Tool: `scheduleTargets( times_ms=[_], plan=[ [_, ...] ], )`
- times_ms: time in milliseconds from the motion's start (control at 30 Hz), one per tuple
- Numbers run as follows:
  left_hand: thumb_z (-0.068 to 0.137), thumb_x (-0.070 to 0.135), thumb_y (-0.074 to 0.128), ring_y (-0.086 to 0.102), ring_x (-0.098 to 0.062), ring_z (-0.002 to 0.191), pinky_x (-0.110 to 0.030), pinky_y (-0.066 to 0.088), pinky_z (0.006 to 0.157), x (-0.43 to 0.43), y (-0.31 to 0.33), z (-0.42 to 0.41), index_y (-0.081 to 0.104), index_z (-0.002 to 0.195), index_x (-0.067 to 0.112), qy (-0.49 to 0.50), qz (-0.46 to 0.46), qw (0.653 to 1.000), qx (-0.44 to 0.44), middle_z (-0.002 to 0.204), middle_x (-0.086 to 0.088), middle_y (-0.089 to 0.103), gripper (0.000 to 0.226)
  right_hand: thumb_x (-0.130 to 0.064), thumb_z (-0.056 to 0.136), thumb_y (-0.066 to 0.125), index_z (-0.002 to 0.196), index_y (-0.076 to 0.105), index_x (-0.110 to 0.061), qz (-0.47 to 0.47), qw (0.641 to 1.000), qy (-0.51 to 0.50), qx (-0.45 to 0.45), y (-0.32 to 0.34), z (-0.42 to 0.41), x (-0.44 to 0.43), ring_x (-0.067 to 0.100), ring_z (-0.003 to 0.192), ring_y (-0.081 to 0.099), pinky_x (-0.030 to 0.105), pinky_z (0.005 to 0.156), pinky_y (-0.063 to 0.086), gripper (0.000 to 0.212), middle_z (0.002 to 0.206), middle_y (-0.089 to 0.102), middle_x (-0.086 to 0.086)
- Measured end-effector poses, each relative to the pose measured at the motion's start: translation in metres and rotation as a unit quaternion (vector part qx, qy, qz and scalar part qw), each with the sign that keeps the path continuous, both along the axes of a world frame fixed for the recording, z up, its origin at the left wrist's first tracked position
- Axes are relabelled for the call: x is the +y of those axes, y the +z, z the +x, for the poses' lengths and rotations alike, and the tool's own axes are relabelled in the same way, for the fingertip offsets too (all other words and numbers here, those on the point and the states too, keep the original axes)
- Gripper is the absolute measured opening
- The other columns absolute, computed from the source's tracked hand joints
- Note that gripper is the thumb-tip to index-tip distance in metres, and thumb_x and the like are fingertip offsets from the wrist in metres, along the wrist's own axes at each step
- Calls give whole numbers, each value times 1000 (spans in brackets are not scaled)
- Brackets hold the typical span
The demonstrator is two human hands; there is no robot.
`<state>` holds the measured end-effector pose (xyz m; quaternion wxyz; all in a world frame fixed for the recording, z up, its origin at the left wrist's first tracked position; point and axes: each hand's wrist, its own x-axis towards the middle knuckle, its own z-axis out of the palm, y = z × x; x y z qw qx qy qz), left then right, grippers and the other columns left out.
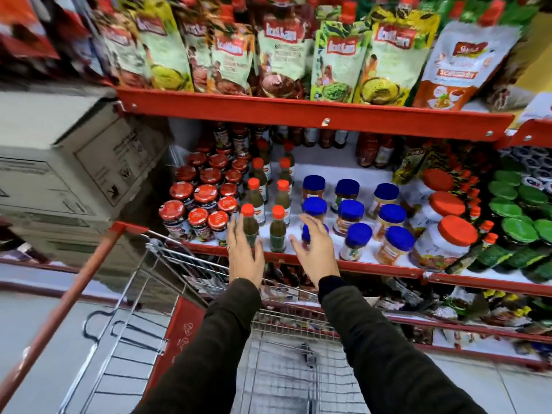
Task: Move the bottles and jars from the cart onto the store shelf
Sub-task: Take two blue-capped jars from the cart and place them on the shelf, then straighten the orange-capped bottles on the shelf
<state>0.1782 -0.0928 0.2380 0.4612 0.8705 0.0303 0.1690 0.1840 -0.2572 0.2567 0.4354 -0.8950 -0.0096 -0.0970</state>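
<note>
Dark sleeves are reaching over the cart [167, 264], left hand [245, 252] and right hand [316, 255] both spread and seemingly holding nothing beside the front green bottle [249, 225] and blue-lidded jar [309, 237] on the shelf [388, 268], needing gentle squaring into rows.

I see a shop. Above my hands, a red shelf [313, 115] holds food pouches [280, 55]. Just past my fingers stand rows of jars [388, 222]. Below is a wire cart [185, 294].
</note>
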Motion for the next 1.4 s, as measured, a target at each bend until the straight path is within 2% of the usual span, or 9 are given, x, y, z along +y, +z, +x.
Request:
scheduleTargets(
  times_ms=[100, 233, 367, 500, 800, 967, 1133, 1267, 1400],
  plan=[
    [99, 24, 50, 24, -25, 148, -32, 22, 119, 20, 4, 24, 21, 152, 8, -8, -15, 999, 46, 160, -12, 24, 63, -30, 91, 71, 141, 52, -11, 26, 998, -28, 44, 6, 19, 25, 28, 130, 55, 46, 108, 47, 57, 141, 58, 13],
    [91, 23, 65, 50, -28, 132, -39, 39, 111, 35, 8, 59, 48, 139, 4, -35, -36, 993, 106, 141, -15, 55, 54, -32, 84, 78, 123, 65, -12, 19, 995, -68, 71, 10, 43, 45, 29, 113, 65, 41, 96, 53, 46, 120, 71, 10],
    [83, 21, 74, 68, -27, 100, -34, 52, 87, 42, 7, 78, 69, 110, 5, -62, -35, 992, 101, 105, -12, 74, 32, -30, 82, 80, 101, 69, -14, -3, 993, -88, 77, 9, 58, 52, 27, 96, 68, 40, 87, 56, 28, 101, 73, 7],
    [78, 24, 80, 67, -18, 89, -20, 45, 78, 48, 5, 83, 73, 103, 10, -67, -46, 992, 97, 97, -7, 76, 30, -25, 78, 83, 96, 68, -15, 10, 993, -101, 60, 7, 58, 51, 20, 87, 67, 34, 82, 55, 25, 92, 72, 0],
    [69, 38, 85, 62, -19, 81, -27, 45, 72, 50, 5, 91, 57, 83, 19, -24, -26, 995, 92, 86, 1, 66, 37, -2, 81, 75, 116, 65, -6, 62, 993, -55, 82, 11, 59, 47, 25, 101, 67, 33, 93, 52, 37, 104, 71, 8],
    [75, 39, 80, 53, -17, 101, -28, 42, 86, 57, 1, 87, 58, 109, 17, -69, -24, 994, 76, 108, 2, 59, 45, -8, 81, 77, 124, 61, -9, 57, 994, -41, 82, 12, 56, 46, 23, 111, 62, 38, 104, 49, 45, 117, 69, 9],
    [88, 14, 68, 55, -11, 114, -32, 47, 101, 70, -4, 75, 59, 128, 15, -138, -100, 981, 92, 123, 0, 64, 41, -29, 76, 86, 109, 67, -13, 47, 992, -110, 41, 11, 51, 47, 7, 82, 57, 29, 83, 50, 41, 95, 66, -4],
    [85, 13, 71, 62, -13, 104, -7, 50, 84, 70, -1, 74, 66, 118, 13, -106, -89, 987, 81, 113, -4, 71, 34, -25, 79, 84, 102, 68, -14, 63, 991, -109, 56, 14, 51, 47, 17, 84, 64, 35, 83, 55, 30, 93, 71, 0],
    [78, 25, 79, 62, -11, 92, -28, 50, 89, 66, 2, 79, 66, 103, 21, -90, -63, 991, 81, 95, 11, 66, 29, -14, 81, 80, 107, 70, -10, 51, 992, -87, 71, 17, 53, 44, 20, 95, 66, 38, 93, 54, 28, 102, 74, 6]
  ],
)
